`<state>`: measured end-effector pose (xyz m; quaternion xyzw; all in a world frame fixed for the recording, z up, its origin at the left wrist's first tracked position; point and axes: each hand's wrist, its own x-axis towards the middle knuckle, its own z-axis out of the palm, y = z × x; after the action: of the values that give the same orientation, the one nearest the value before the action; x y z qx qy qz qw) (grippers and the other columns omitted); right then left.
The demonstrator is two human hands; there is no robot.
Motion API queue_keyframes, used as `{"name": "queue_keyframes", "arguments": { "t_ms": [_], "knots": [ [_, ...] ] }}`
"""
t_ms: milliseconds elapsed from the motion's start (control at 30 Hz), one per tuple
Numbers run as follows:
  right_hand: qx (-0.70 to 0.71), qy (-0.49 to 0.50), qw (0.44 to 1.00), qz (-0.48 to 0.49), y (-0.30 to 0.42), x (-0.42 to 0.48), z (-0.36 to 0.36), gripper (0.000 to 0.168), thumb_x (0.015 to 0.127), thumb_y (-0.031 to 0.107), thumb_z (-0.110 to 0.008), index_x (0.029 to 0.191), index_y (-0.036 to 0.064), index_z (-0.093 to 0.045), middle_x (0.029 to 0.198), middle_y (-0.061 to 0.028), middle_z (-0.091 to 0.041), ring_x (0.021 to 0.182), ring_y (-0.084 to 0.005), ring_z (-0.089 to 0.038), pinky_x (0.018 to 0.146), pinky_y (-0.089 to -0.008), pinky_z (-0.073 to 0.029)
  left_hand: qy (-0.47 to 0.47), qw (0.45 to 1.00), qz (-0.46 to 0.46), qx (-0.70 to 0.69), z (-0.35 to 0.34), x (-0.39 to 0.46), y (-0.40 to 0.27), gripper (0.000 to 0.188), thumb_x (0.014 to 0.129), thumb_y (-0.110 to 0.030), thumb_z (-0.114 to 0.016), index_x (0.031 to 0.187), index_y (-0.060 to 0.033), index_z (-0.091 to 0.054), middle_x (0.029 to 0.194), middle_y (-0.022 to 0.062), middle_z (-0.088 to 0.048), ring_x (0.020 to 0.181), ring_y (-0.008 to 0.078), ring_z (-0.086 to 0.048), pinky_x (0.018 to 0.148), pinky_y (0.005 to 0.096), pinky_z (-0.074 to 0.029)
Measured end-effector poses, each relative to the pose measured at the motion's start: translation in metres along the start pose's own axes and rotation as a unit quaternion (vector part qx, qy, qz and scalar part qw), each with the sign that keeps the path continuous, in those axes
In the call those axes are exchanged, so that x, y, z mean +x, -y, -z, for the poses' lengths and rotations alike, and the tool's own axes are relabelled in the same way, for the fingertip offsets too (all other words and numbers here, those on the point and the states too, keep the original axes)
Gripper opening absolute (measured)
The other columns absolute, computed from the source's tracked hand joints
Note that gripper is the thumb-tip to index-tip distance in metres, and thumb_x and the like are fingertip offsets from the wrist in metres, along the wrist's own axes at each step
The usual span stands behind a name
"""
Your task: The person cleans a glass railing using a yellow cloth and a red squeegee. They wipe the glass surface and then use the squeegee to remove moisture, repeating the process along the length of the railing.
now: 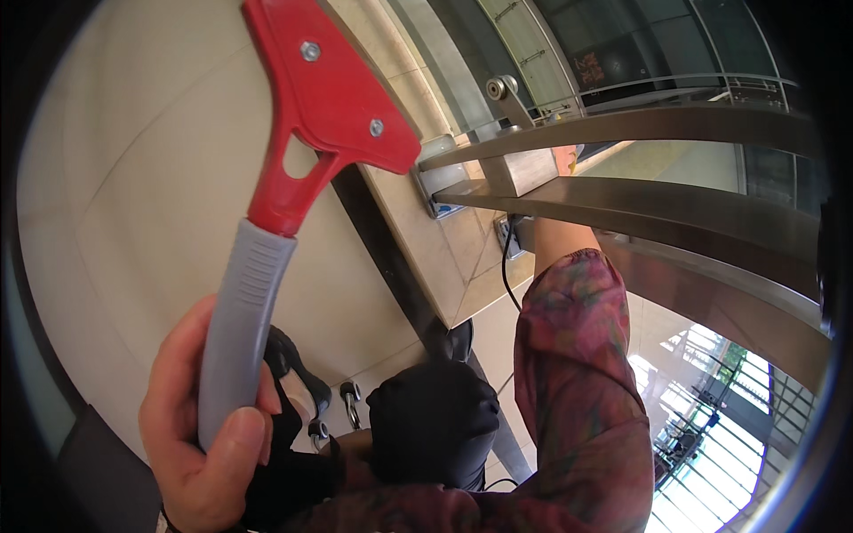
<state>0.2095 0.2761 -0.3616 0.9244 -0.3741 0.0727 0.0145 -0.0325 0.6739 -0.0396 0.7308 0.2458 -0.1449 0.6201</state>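
Observation:
My left hand [200, 426] is wrapped around the grey grip of a scraper [246, 320], holding it upright on the left. Its broad red plastic head [346, 93] carries two metal bolts and points away from me. My right arm, in a dark red patterned sleeve [580, 346], reaches out to the metal railing [640, 193]. The lower rail hides the wrist. Between the two rails shows a small orange and yellow patch [566, 160]; whether it is my right hand or something in it, I cannot tell.
A tiled ledge [426, 253] with a dark side runs below the railing. A metal post bracket [523, 173] joins the rails. One black cable [506, 266] hangs beside my sleeve. My black-clad knee [433, 420] is below, near small metal casters [350, 400] and a black shoe [296, 366].

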Motion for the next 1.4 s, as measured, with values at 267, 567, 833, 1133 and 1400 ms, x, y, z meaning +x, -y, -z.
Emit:
{"name": "queue_keyframes", "arguments": {
  "t_ms": [267, 567, 833, 1133, 1400],
  "knots": [
    [0.199, 0.108, 0.973, 0.045, -0.037, -0.017, -0.045, 0.039, 0.085, 0.037, -0.048, 0.108, 0.007, -0.056, 0.113, -0.0196, -0.055, 0.108, -0.0352, -0.052, 0.092, -0.045, -0.039, 0.042, 0.997, -0.058, -0.014, 0.001, -0.013, -0.001, 0.069, 0.082, -0.038, -0.054, 0.133, 0.0045, -0.033, 0.072, 0.0049, -0.05, 0.045, 0.0043, -0.039, 0.04, 0.0162, -0.031],
    [0.047, 0.099, 0.962, 0.25, -0.03, -0.161, 0.045, 0.034, 0.079, 0.007, -0.054, 0.113, 0.005, -0.05, 0.117, -0.0195, -0.049, 0.1, -0.0359, -0.053, 0.084, -0.0416, -0.046, 0.089, 0.983, -0.103, -0.123, 0.006, -0.036, -0.005, 0.05, 0.084, -0.012, -0.049, 0.13, 0.0056, -0.038, 0.081, 0.0073, -0.051, 0.055, 0.0049, -0.041, 0.05, 0.0175, -0.034],
    [0.112, 0.24, 0.88, 0.394, -0.107, -0.196, 0.069, 0.042, 0.074, 0.003, -0.051, 0.115, 0.012, -0.054, 0.125, -0.0152, -0.048, 0.102, -0.0373, -0.052, 0.089, -0.0419, -0.044, 0.079, 0.982, -0.131, -0.112, 0.002, -0.039, 0.001, 0.044, 0.086, -0.008, -0.046, 0.127, 0.0059, -0.041, 0.082, 0.0053, -0.05, 0.057, 0.0046, -0.041, 0.051, 0.0176, -0.035],
    [0.441, 0.219, 0.817, 0.301, -0.033, -0.101, 0.088, 0.03, 0.078, 0.01, -0.048, 0.106, 0.004, -0.056, 0.099, -0.0215, -0.06, 0.096, -0.0368, -0.057, 0.079, -0.039, -0.045, 0.111, 0.982, -0.106, -0.114, -0.007, -0.031, 0.005, 0.048, 0.086, -0.011, -0.049, 0.129, 0.0059, -0.038, 0.083, 0.0065, -0.051, 0.057, 0.0049, -0.042, 0.051, 0.0175, -0.036],
    [0.221, 0.281, 0.825, 0.437, -0.01, -0.092, 0.067, 0.025, 0.075, 0.009, -0.054, 0.098, 0.003, -0.062, 0.103, -0.0212, -0.061, 0.098, -0.0373, -0.056, 0.081, -0.0415, -0.047, 0.109, 0.984, -0.081, -0.113, -0.015, -0.02, 0.006, 0.049, 0.087, -0.011, -0.049, 0.131, 0.0061, -0.036, 0.084, 0.007, -0.052, 0.058, 0.005, -0.042, 0.052, 0.0174, -0.036]
  ]
}}
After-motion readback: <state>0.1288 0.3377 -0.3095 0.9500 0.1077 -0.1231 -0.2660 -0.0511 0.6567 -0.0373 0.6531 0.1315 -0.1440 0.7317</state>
